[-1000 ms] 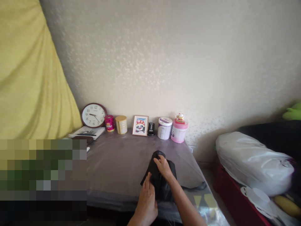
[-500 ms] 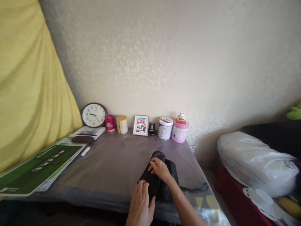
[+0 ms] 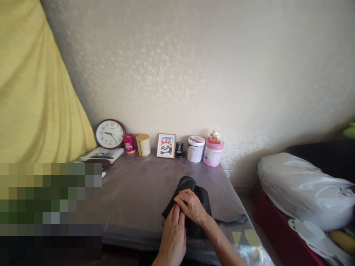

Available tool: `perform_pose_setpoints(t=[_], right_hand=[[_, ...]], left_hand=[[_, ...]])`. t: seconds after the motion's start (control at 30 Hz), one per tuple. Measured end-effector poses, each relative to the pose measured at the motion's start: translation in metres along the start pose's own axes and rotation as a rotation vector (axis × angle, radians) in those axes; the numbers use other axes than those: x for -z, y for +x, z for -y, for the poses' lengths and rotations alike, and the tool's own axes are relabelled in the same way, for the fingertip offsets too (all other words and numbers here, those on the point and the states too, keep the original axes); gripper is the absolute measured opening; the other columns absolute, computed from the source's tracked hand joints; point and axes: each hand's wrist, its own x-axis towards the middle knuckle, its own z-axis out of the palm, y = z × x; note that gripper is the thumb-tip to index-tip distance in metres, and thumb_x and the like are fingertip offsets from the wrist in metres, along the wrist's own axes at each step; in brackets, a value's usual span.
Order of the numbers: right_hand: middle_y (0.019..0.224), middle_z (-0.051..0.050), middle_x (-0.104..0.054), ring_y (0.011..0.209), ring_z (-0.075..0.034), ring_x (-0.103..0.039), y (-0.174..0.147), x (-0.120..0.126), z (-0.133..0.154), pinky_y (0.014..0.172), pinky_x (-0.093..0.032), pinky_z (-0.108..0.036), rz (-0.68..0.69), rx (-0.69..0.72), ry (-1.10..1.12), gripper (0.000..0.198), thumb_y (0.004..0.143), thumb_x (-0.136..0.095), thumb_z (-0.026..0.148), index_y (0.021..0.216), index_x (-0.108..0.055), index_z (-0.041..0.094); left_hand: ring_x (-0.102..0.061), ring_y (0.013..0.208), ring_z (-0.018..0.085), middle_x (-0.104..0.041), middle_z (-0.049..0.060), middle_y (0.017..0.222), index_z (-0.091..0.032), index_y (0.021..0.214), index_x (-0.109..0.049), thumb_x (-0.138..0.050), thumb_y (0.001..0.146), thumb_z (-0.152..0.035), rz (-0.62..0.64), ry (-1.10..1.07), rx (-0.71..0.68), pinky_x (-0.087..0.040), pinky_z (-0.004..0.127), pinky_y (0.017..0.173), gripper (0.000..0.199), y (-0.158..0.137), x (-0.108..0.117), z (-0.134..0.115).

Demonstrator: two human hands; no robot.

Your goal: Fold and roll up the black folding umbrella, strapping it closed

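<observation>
A black fabric item (image 3: pixel 203 197), folded or bunched up, lies near the front right of the table; its exact kind cannot be made out. From its right side a thin dark strap (image 3: pixel 240 220) trails over the tabletop. My left hand (image 3: pixel 174 227) rests on the near part of the fabric with its fingers stretched out and lying flat. Just beyond it, my right hand (image 3: pixel 191 206) has its fingers bent and drawn together on the fabric. The fingertips of both hands meet there and hide what lies beneath them.
Along the wall stand a clock (image 3: pixel 110 133), a pink tin (image 3: pixel 129 143), a yellow-lidded can (image 3: pixel 143 145), a framed panda picture (image 3: pixel 166 146), a white tub (image 3: pixel 195 149) and a pink tub (image 3: pixel 213 153). A white plastic bag (image 3: pixel 302 188) sits at right. Blurred blocks cover the lower left.
My left hand has moved forward and slightly right along the black fabric, its fingers now straight and against my right fingertips. The right hand has shifted slightly.
</observation>
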Motion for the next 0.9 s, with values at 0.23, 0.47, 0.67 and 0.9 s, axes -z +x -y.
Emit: perform_pose_setpoints(t=[0.23, 0.47, 0.67, 0.9], right_hand=[[0.104, -0.003, -0.069, 0.117, -0.019, -0.048, 0.019, -0.014, -0.046, 0.105, -0.020, -0.045, -0.022, -0.031, -0.112, 0.029, 0.091, -0.039, 0.029, 0.095, -0.068, 0.025], [0.105, -0.001, -0.068, 0.115, -0.018, -0.049, 0.049, -0.013, -0.075, 0.101, -0.028, -0.036, -0.054, -0.185, -0.146, 0.028, 0.090, -0.041, 0.026, 0.090, -0.069, 0.025], [0.103, -0.008, -0.067, 0.101, -0.019, -0.059, 0.052, 0.000, -0.090, 0.093, -0.035, -0.031, -0.167, -0.419, -0.165, 0.030, 0.090, -0.036, 0.027, 0.093, -0.065, 0.021], [0.095, -0.011, -0.067, 0.090, -0.020, -0.062, -0.019, 0.042, -0.103, 0.078, -0.043, -0.029, -0.314, -0.741, -0.128, 0.035, 0.088, -0.031, 0.031, 0.093, -0.062, 0.016]], left_hand=[[-0.014, 0.137, 0.028, -0.014, 0.010, 0.150, -0.015, 0.139, -0.024, -0.039, 0.070, -0.008, 0.072, -0.026, 0.047, -0.026, 0.047, 0.109, 0.071, 0.000, -0.002, 0.001], [-0.014, 0.137, 0.027, -0.007, 0.010, 0.151, -0.017, 0.140, -0.021, -0.041, 0.068, -0.007, 0.138, -0.062, 0.114, -0.025, 0.045, 0.108, 0.075, -0.001, 0.002, 0.000], [-0.017, 0.137, 0.026, -0.006, 0.008, 0.151, -0.019, 0.140, -0.021, -0.043, 0.063, -0.002, 0.120, -0.133, 0.137, -0.024, 0.042, 0.109, 0.081, -0.002, 0.009, -0.002], [-0.020, 0.136, 0.022, -0.009, 0.010, 0.151, -0.018, 0.139, -0.021, -0.041, 0.058, 0.005, 0.106, -0.218, 0.118, -0.024, 0.037, 0.109, 0.086, -0.004, 0.011, 0.003]])
